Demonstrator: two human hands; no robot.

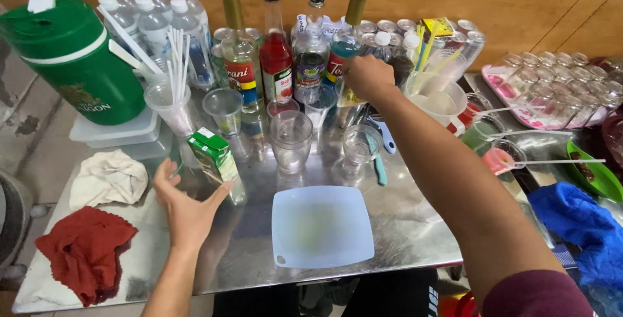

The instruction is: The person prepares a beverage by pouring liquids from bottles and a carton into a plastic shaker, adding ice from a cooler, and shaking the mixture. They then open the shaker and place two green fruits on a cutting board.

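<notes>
1. Green carton (pixel 217 158) upright on tabletop (pixel 246 252), left of the clear cups.
2. Left hand (pixel 185 210) wide open, just below carton, fingertips near it, gripping nothing.
3. Right hand (pixel 368 78) up among bottles, curled at blue-liquid bottle (pixel 346 38); grip hard to tell.

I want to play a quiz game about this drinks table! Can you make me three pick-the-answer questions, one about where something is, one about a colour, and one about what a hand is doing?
1. Where is the crumpled dark red cloth?
A. table's near left corner
B. on the green jug
C. beside the blue cloth

2. What colour is the big insulated plastic jug?
A. yellow
B. green
C. pink

3. The left hand is:
A. a closed fist
B. gripping a bottle
C. open, by the small green carton

Answers: 1 A, it lies at the left front edge. 2 B, body and lid are green. 3 C, its fingers are spread.
</notes>
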